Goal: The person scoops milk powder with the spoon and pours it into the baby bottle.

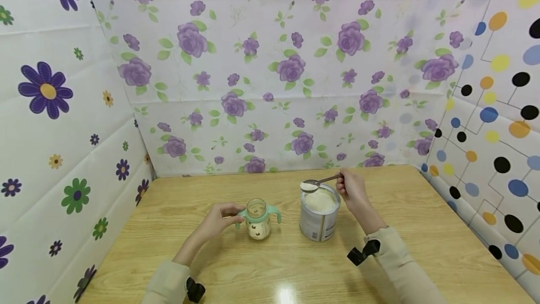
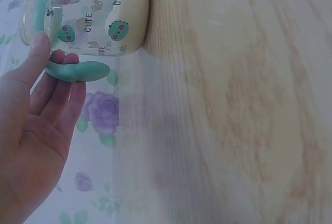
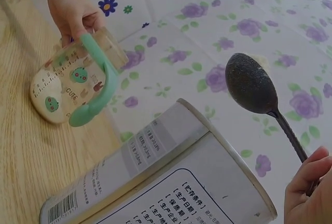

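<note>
Evidently, at the far left of the can (image 1: 312, 225), the bottle's near green handle (image 2: 78, 72) is pinched between the thumb and curled fingers of the left hand (image 1: 219, 217); it is best held firmly without pulling, so that nothing is tipped. The bottle (image 1: 258, 230) is stood upright on the table (image 1: 261, 273), left of the can and apart from it, with pale contents in its lower part. Inside the can, pale powder (image 1: 321, 202) is seen below the open rim. Above that rim, the laden spoon (image 1: 312, 185) should be held level and moved slowly, so that loose grains are caught by the can. To the can's right, the spoon's handle is clamped in the fingers of the right hand (image 1: 353, 190); wrist tilt is best avoided.
</note>
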`<state>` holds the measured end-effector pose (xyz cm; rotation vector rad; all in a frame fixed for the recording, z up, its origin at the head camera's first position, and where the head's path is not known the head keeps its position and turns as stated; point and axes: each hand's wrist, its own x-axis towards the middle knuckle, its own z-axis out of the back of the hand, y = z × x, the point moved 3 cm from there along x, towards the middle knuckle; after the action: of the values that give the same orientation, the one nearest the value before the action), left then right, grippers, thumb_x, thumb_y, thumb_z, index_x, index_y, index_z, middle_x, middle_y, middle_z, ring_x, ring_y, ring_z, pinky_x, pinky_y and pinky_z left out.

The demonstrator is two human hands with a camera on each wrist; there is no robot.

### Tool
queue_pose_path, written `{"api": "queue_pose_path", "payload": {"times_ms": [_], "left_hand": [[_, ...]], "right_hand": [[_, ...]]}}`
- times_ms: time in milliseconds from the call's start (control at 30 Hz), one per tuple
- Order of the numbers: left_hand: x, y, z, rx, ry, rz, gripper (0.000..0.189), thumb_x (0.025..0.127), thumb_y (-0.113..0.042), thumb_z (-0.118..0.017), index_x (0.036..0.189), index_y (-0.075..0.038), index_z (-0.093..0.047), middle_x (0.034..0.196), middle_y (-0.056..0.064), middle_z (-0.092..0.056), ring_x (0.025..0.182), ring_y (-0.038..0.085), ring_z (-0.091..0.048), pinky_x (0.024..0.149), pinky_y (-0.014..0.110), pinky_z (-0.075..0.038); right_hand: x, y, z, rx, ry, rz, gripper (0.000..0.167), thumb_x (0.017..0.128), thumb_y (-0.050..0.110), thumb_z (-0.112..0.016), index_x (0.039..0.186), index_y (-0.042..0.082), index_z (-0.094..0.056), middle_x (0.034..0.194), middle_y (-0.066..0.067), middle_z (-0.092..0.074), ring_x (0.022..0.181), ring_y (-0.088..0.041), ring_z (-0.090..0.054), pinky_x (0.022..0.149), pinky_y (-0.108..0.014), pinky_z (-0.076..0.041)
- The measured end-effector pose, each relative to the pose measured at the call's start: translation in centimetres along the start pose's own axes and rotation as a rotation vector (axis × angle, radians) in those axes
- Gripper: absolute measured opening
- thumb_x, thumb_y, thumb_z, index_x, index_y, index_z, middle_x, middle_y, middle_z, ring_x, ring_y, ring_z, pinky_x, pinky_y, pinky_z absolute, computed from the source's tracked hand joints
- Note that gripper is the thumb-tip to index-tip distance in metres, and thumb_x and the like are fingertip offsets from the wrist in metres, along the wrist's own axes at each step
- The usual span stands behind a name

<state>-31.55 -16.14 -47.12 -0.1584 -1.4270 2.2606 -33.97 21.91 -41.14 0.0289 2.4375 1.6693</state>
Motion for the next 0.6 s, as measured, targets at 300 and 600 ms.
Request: {"api": "queue_pose_path", "payload": {"times_ms": [300, 600], "left_hand": [[-0.05, 0.16, -0.08, -0.008, 0.009, -0.003, 0.036, 0.090, -0.022, -0.069, 0.121, -0.005, -0.066, 0.115, 0.015, -0.068, 0.095, 0.006, -0.067, 0.084, 0.025, -0.056], [0.11, 0.46, -0.07, -0.012, 0.007, -0.009, 0.035, 0.090, -0.021, -0.068, 0.121, -0.005, -0.066, 0.115, 0.015, -0.068, 0.094, 0.006, -0.067, 0.083, 0.025, -0.056]], "right_hand": [[-0.02, -0.16, -0.37, -0.007, 0.039, 0.006, 0.025, 0.102, 0.011, -0.038, 0.085, 0.003, -0.055, 0.057, 0.007, -0.050, 0.045, -0.001, -0.043, 0.038, -0.010, -0.034], [-0.29, -0.09, -1.00, -0.042, 0.089, 0.001, 0.024, 0.104, 0.014, -0.040, 0.090, 0.001, -0.055, 0.059, 0.007, -0.052, 0.046, 0.000, -0.046, 0.039, -0.009, -0.036]]}}
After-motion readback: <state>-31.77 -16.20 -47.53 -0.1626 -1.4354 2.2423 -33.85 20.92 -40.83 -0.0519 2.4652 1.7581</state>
